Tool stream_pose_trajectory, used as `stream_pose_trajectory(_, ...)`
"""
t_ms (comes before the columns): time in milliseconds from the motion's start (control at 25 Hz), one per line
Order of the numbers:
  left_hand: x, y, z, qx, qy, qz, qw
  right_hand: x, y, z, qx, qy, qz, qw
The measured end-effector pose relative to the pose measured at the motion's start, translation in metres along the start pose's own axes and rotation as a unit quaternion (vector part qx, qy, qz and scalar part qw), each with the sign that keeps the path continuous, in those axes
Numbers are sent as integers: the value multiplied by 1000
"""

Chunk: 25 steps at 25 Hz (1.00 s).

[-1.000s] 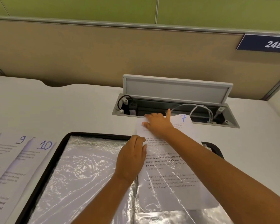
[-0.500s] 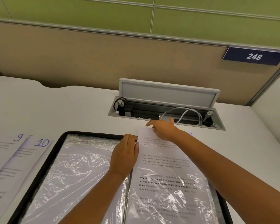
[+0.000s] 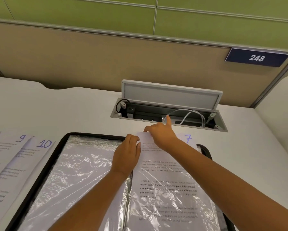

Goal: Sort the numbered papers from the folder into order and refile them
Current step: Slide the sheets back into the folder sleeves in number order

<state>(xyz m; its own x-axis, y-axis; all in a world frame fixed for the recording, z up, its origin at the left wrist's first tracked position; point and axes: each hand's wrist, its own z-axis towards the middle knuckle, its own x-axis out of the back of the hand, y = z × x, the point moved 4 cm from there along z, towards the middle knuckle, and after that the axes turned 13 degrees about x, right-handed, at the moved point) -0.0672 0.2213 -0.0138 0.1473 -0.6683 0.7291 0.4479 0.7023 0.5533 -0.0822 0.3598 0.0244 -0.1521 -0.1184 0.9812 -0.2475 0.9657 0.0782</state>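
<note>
An open black-edged folder [image 3: 56, 152] with clear plastic sleeves lies on the white desk. Paper 7 [image 3: 188, 139] sits partly inside the right-hand sleeve [image 3: 173, 205], and its top strip with the blue number sticks out past the folder's far edge. My right hand [image 3: 161, 135] holds the paper's top left edge, with the index finger pointing up. My left hand [image 3: 126, 155] is by the spine, fingers curled on the sleeve's top opening. The left-hand sleeve [image 3: 81, 172] shows a plain white page.
Papers 9 [image 3: 10, 155] and 10 [image 3: 31, 157] lie overlapped on the desk left of the folder. Just behind the hands is an open cable box [image 3: 169, 117] with its lid [image 3: 169, 95] raised and cords inside. A tan partition closes off the back.
Paper 7 has slid down further into the right-hand sleeve, and my right hand came toward me with it. My left hand stayed at the sleeve's opening.
</note>
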Motion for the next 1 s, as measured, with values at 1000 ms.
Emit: stream_pose_trajectory(1000,30,-45,-58,52,-136,176,974,-13,-44,-22,-164,74,135,974)
